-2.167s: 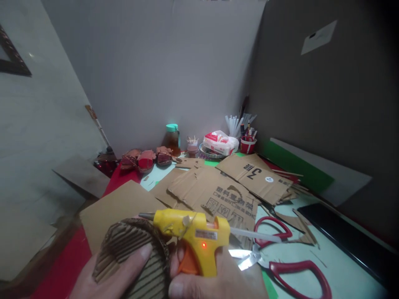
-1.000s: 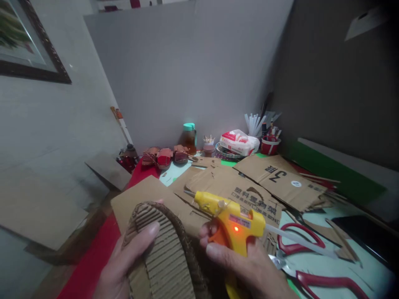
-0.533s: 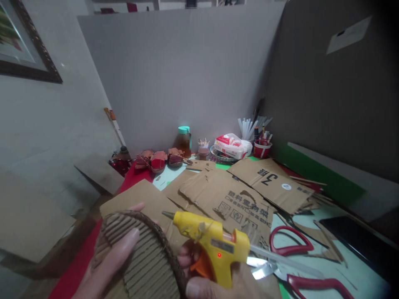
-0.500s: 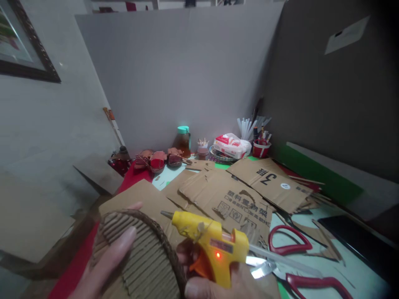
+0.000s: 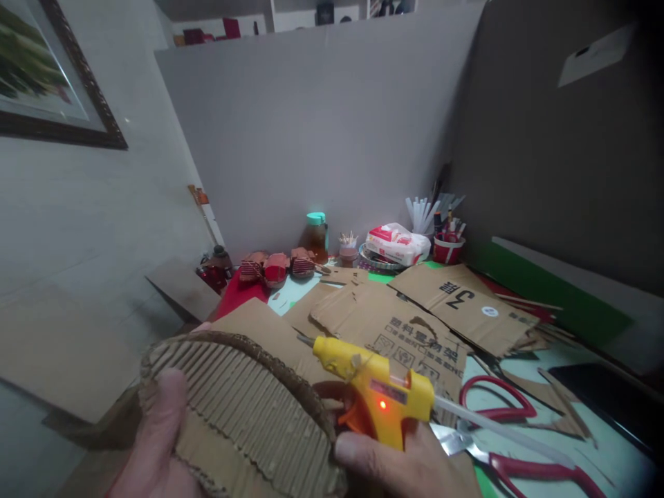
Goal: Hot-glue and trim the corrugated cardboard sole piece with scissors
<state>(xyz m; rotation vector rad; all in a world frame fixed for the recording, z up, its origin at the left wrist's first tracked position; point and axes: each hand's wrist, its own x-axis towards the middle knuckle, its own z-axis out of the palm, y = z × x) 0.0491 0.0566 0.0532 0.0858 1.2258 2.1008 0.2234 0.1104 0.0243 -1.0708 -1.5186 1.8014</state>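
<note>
A: What's the cardboard piece (image 5: 243, 408) like?
B: Rounded, ribbed with corrugation, with a darker rim; it sits low in the head view, in front of flat cardboard sheets (image 5: 394, 325).
A: Anything around it?
B: Red scissors (image 5: 498, 429) lie to the right, and cups and a jar stand by the back wall.
A: The hands?
B: The left hand (image 5: 150, 449) grips the piece, thumb on top. The right hand (image 5: 404, 463) is closed around a yellow glue gun (image 5: 373, 394), nozzle pointing left just above the rim.

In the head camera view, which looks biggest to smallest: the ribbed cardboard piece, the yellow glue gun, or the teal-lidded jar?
1. ribbed cardboard piece
2. yellow glue gun
3. teal-lidded jar, though it stands much farther from the camera, so its small look is partly distance.
</note>
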